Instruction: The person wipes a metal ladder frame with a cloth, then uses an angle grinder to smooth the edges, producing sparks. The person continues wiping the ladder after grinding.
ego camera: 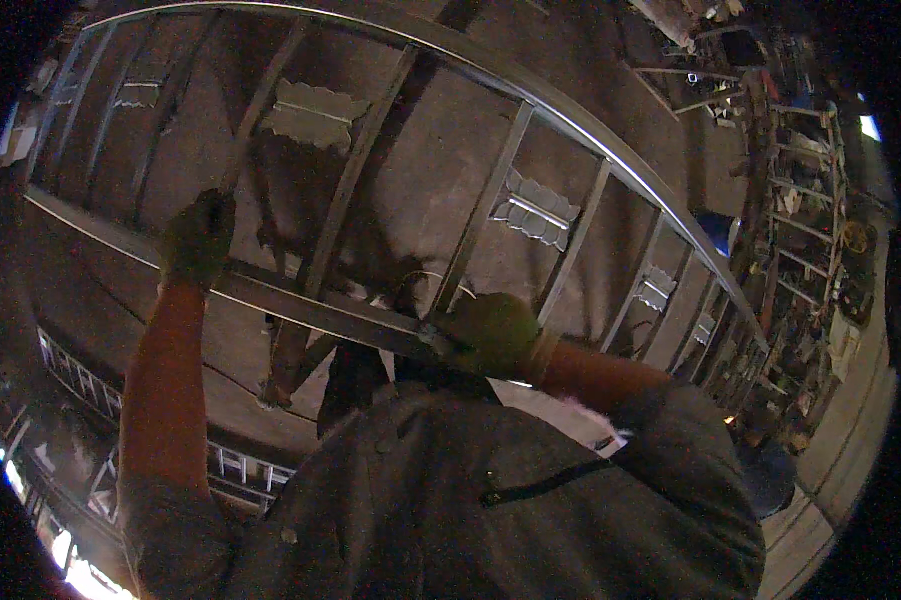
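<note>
A long metal frame with a curved-looking far rail (548,94) and several crossbars (364,161) spans the view before me. Its near rail (308,306) runs close to my body. My left hand (198,236), in a greenish glove, is at the near rail beside a crossbar; its fingers look bent, but the dim light hides its grip. My right hand (495,334), gloved too, lies on the near rail by the foot of another crossbar. A dark object seems to be at its fingers, too blurred to name. Pale scallop-edged plates (537,210) show between crossbars.
A ladder-like rack (803,206) and piled clutter stand at the right. A blue object (718,232) lies beyond the far rail. Another ladder-like metal frame (83,375) is at the lower left. Beneath the frame is a support leg (282,367) on the floor.
</note>
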The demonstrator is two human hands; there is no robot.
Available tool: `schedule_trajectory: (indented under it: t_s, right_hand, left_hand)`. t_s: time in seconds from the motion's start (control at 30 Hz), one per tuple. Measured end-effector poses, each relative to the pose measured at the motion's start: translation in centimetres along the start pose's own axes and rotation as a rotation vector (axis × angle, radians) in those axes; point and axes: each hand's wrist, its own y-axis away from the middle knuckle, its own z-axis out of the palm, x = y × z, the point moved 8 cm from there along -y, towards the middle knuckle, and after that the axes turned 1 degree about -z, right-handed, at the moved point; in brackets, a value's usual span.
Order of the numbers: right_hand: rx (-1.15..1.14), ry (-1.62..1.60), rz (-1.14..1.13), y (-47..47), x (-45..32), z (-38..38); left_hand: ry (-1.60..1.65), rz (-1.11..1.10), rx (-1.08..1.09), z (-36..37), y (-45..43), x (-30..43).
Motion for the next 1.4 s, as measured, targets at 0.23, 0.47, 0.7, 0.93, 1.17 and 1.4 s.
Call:
schedule_trajectory:
  t_s: [0.23, 0.47, 0.7, 0.93, 1.17, 1.4]
  right_hand:
    - [-0.046, -0.109, 0.293, 2.5, 4.3, -0.4]
    - [-0.082, -0.141, 0.050, -0.2, 1.3, 0.2]
    - [0.123, -0.198, 0.285, 7.2, 7.9, -2.6]
    - [-0.341, 0.038, 0.230, 13.3, 9.2, 6.4]
    - [0.028, -0.069, 0.372, 13.8, 9.5, 3.3]
    - [-0.337, -0.004, 0.579, 15.8, 12.3, 6.2]
  left_hand:
    - [0.113, 0.122, 0.131, -0.7, 0.1, 0.5]
    - [0.152, -0.017, -0.010, 0.7, -0.6, -0.8]
    - [0.131, 0.044, 0.007, 1.9, -0.7, -2.3]
    - [0.043, 0.082, 0.108, 1.8, -1.2, -2.3]
    - [0.020, 0.027, 0.022, 2.2, -1.4, -3.1]
    - [0.104, 0.097, 0.111, 2.7, -1.5, -3.8]
